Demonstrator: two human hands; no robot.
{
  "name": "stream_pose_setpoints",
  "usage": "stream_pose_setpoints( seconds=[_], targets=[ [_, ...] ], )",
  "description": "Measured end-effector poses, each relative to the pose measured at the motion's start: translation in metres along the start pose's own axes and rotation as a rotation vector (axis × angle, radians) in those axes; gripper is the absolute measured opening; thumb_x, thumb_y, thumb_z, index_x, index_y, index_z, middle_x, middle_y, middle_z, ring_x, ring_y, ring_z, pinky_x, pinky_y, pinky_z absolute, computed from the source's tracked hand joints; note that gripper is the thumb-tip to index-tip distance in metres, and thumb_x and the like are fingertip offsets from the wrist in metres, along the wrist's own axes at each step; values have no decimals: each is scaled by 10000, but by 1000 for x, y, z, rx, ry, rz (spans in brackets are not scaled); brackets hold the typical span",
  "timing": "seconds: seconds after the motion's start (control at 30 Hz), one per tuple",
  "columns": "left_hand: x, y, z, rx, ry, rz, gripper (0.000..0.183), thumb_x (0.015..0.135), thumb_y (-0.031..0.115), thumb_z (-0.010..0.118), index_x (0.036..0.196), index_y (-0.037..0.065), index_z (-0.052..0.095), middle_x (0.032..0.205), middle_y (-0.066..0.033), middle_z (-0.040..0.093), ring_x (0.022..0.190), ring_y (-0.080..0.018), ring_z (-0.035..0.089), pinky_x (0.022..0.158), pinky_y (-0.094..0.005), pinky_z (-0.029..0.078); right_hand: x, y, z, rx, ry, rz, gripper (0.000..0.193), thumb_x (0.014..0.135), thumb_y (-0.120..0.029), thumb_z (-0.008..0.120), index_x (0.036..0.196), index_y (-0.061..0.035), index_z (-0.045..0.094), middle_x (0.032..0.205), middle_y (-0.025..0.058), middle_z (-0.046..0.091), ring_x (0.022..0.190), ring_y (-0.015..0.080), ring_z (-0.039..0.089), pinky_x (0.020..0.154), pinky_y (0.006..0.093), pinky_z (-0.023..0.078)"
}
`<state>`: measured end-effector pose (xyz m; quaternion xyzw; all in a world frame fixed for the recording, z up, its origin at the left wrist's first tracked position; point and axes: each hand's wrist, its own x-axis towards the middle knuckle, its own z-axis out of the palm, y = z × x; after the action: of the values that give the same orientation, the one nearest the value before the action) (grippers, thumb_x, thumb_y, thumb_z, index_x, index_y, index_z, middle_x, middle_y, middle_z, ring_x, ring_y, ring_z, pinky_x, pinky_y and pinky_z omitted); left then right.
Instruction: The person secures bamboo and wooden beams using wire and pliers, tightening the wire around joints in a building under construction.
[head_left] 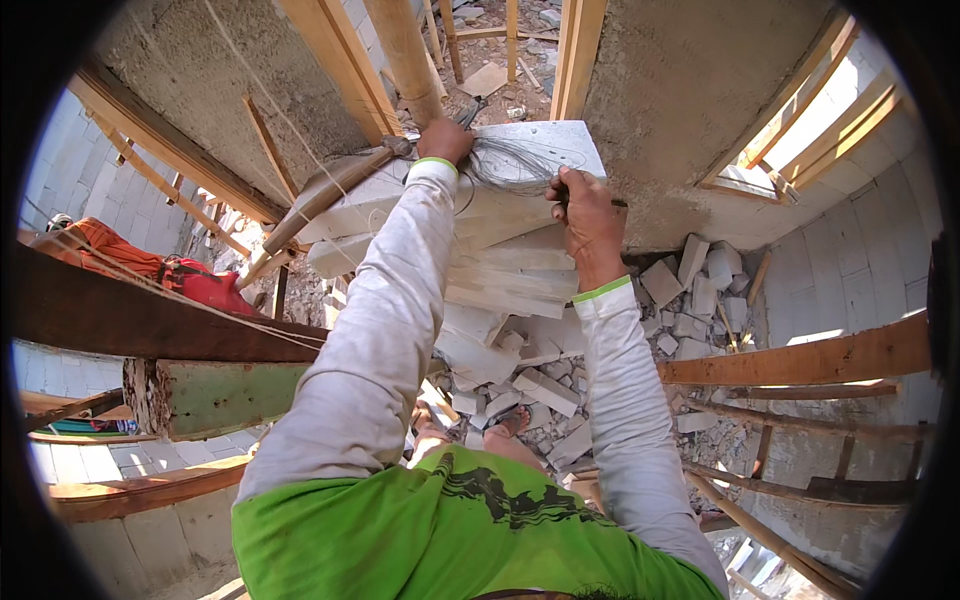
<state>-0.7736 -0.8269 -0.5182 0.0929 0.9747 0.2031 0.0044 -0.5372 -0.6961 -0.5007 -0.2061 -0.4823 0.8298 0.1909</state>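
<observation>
Green fabric of my shirt front fills the lowest part of the view, with pale grey long sleeves running up from it; below and between the sleeves I log my sandalled feet standing among broken white block rubble on the ground; to my left, a dark wooden scaffold plank crosses near me, with a green-painted timber beam under it and a red and orange cloth bundle lying beyond it; to my right, a bare wooden rail and thin bamboo poles; further up, a stack of white lightweight concrete blocks; on its top block lies a loose coil of thin grey binding wire; my left hand is closed as a fist at the coil's left edge, apparently gripping the wire together with a metal tool whose kind I cannot make out; my right hand is closed on the coil's right side, pinching strands; the hands sit apart, the coil between them; farthest, rough grey plastered wall, upright wooden posts, and a wood-framed window opening at upper right.
</observation>
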Motion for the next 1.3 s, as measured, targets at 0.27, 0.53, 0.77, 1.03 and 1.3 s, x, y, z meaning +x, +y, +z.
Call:
stream_pose_setpoints(
  seconds=[0.27, 0.53, 0.77, 1.03, 1.3],
  targets=[
    [29, -25, 33, 57, 52, 28, 347, 836, 277, 591, 1012, 4, 713, 1080, -233, 677, 1039, -377, 650, 913, -455, 502, -37, -8, -50, 969, -139, -117, 119, 900, -204, 568, 834, -113, 528, 699, -1, 515, 707, 148, 534, 853, 400, 416],
    [36, -30, 39, 129, 76, 163, 290, 854, 200, 529, 987, 41, 732, 1035, -220, 696, 990, -379, 674, 877, -455, 528, -105, -35, -30, 602, -30, 75, 174, 984, -156, 488, 953, 13, 515, 561, -49, 274, 453, 80, 262, 693, 333, 435],
    [23, -22, 33, 74, 0, 156, 311, 860, 201, 529, 1033, 37, 728, 1109, -234, 675, 1043, -384, 659, 911, -434, 521, -147, -35, -22, 473, 74, 29, 263, 973, -143, 502, 1046, 106, 544, 560, -54, 270, 458, 81, 261, 665, 321, 406],
    [43, -16, 40, 47, 121, 185, 268, 813, 171, 556, 932, 8, 731, 989, -238, 695, 947, -387, 679, 856, -454, 528, -154, -43, -10, 382, 119, 11, 273, 956, -150, 535, 1022, 110, 583, 552, -59, 267, 459, 70, 267, 579, 297, 374],
    [18, -11, 32, 60, 26, 201, 278, 839, 159, 567, 1002, -5, 722, 1083, -245, 675, 1020, -389, 666, 894, -447, 527, -180, -41, -14, 293, 136, 77, 269, 947, -144, 542, 1045, 104, 578, 567, -51, 304, 458, 66, 293, 537, 282, 365]
  ],
)
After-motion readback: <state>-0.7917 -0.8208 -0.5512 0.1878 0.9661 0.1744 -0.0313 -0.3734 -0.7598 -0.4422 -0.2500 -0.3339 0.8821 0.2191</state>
